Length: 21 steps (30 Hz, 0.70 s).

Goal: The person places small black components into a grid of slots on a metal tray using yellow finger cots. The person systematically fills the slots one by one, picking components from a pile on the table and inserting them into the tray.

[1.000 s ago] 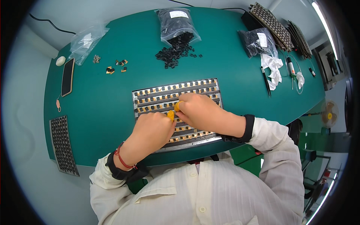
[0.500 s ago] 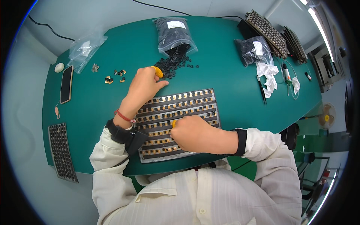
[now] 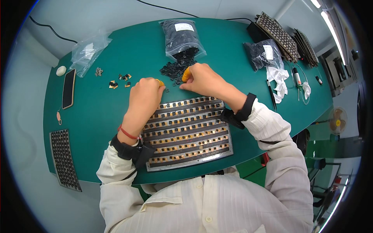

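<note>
Left hand: the left hand was curled over the top edge of the metal plate, its fingers bent together. An orange cap sat on one fingertip. I could not tell if the grip pinched anything.
Right hand: the right hand was at the near edge of the pile of small black parts, with an orange cap on one finger. Its fingers were close together, touching the desk by the pile. What the grip held, I could not tell.
Black parts: they lay loose on the green desk, spilled out of an open clear bag, just past both hands.
Metal plate: it lay flat right in front of the person, with rows of little slots, many filled.
Other things: a few brown bits lay to the left, near a dark phone. A second bag of black parts sat to the right.
</note>
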Tool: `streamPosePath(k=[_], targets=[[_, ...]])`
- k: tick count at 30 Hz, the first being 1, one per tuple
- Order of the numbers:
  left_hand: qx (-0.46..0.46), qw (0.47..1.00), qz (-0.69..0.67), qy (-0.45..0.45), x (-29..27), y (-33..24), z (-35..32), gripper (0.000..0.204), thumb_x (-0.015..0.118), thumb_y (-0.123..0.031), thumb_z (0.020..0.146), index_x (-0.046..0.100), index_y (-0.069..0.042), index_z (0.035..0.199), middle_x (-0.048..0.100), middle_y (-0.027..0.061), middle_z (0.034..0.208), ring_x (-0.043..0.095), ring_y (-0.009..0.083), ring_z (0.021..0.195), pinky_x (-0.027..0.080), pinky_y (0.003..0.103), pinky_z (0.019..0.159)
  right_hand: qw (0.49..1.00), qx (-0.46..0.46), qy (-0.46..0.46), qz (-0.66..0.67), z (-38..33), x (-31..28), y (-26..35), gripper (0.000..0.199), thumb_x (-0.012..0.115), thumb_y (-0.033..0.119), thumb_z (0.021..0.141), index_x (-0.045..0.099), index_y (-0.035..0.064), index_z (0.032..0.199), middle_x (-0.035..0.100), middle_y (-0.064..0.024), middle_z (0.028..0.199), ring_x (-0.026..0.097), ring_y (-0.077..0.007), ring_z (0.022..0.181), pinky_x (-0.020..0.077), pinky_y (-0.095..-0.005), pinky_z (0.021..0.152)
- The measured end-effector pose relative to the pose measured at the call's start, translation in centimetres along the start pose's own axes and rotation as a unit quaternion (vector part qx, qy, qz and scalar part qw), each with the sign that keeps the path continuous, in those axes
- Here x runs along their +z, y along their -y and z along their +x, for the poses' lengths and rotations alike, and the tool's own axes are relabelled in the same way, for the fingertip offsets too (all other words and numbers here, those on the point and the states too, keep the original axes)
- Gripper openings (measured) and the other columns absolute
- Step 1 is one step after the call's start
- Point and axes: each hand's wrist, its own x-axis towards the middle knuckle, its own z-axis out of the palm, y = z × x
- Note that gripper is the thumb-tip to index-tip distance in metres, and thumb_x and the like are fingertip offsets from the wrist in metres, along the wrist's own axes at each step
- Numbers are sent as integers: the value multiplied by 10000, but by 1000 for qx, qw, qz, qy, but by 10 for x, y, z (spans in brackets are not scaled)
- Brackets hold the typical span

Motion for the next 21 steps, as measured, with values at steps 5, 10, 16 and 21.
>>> streamPosePath(k=[5,10,16,21], targets=[[-24,999,-47,0,-1,14,1,157,721,-79,826,718,62,896,710,206,810,703,334,733,558,396,666,1000,-22,-1,-15,6,10,6,221,759,141,783,723,-47,894,710,-188,789,709,-311,748,558,-377,699],[-31,990,-133,40,-1,11,3,179,747,-57,800,716,66,927,720,188,822,712,293,751,557,355,683,997,-21,49,-49,-2,1,13,201,725,112,791,720,-49,911,713,-176,797,709,-293,736,558,-359,690],[-16,988,-148,49,5,1,4,216,778,-111,789,708,72,881,693,164,777,691,291,732,538,369,656,999,-21,40,-30,-1,3,1,228,751,122,785,712,-51,927,713,-164,792,711,-285,737,558,-357,688],[35,996,-82,14,7,0,0,194,766,-98,795,701,74,858,650,164,752,675,311,725,523,389,641,998,-47,28,-25,3,12,7,264,769,148,792,702,-54,947,713,-168,790,711,-288,737,556,-359,689]])
